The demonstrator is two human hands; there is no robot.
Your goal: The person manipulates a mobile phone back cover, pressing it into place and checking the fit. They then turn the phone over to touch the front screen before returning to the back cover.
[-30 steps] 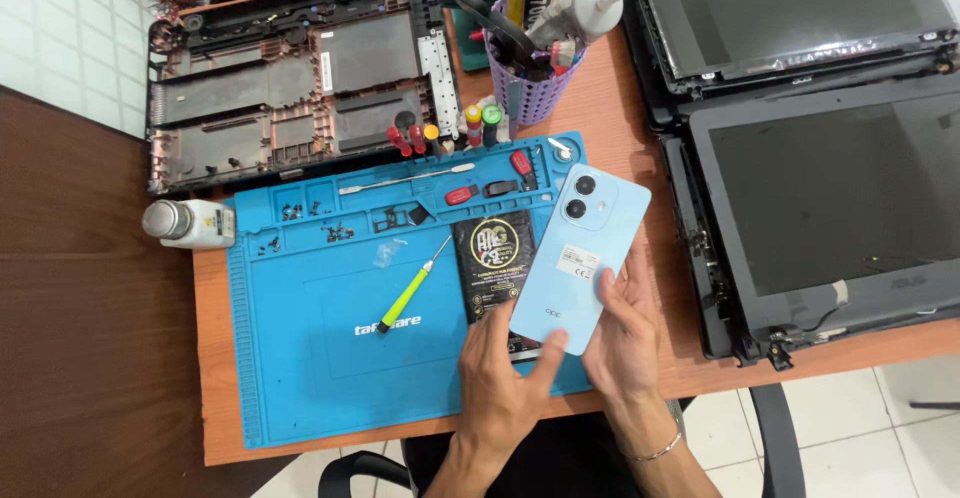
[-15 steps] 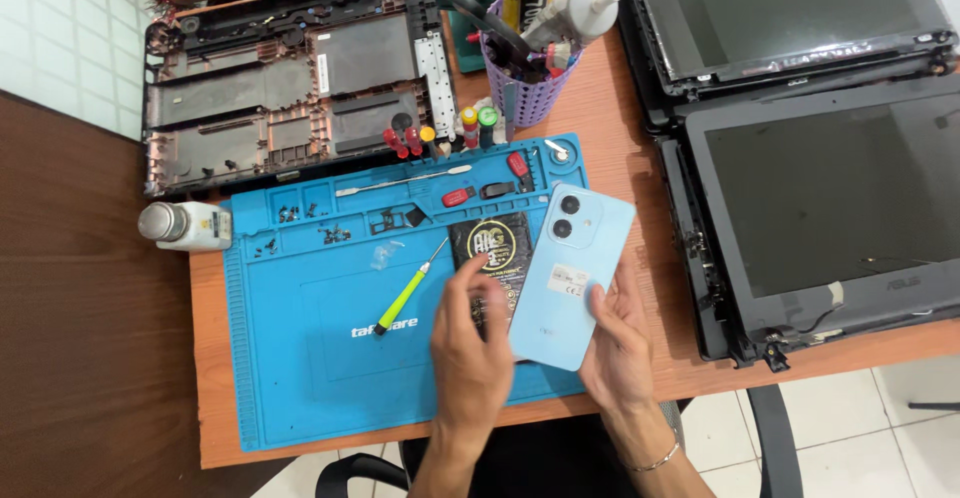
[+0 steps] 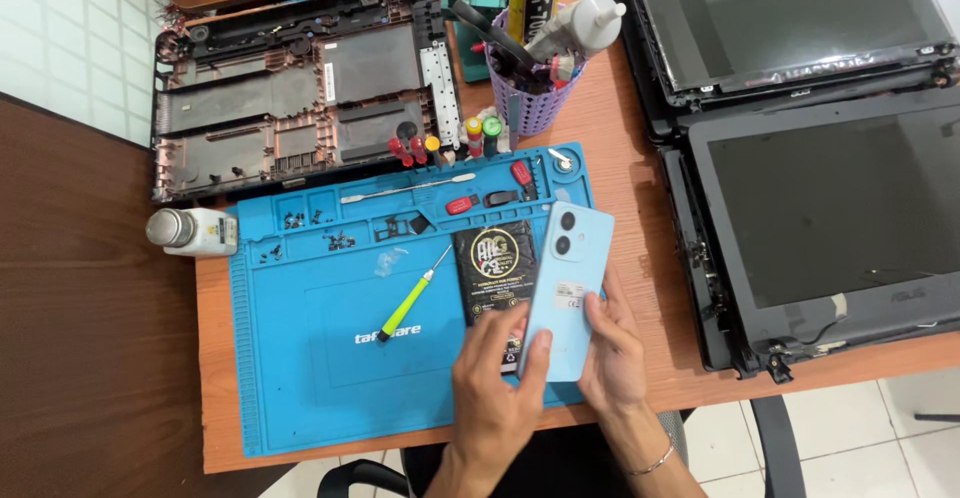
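Both your hands hold the light blue phone (image 3: 562, 293), back side up, over the right part of the blue work mat (image 3: 310, 378).

Left hand (image 3: 495, 383): fingers curled round the phone's lower left edge, thumb on its back. Right hand (image 3: 612, 353): cupped along the phone's right edge and lower corner. Both closed on the phone.

Phone long axis: runs from near you to away, tilted slightly right at the top. Camera end points away from you, toward the purple tool cup (image 3: 530, 98). The lower end sits between your palms.

Edges: phone's left edge overlaps a black battery pack (image 3: 495, 268) lying on the mat. The phone's upper right corner sits near the mat's right border. Beyond it, a strip of bare table (image 3: 640, 208), then the dark laptop lid (image 3: 830, 218), close by.

Open room: the mat's centre and lower left are mostly free; only a green-handled screwdriver (image 3: 412, 296) lies diagonally there. Small screws (image 3: 335, 241) sit in the mat's upper trays. A stripped laptop base (image 3: 300, 88) lies past the mat's far edge.
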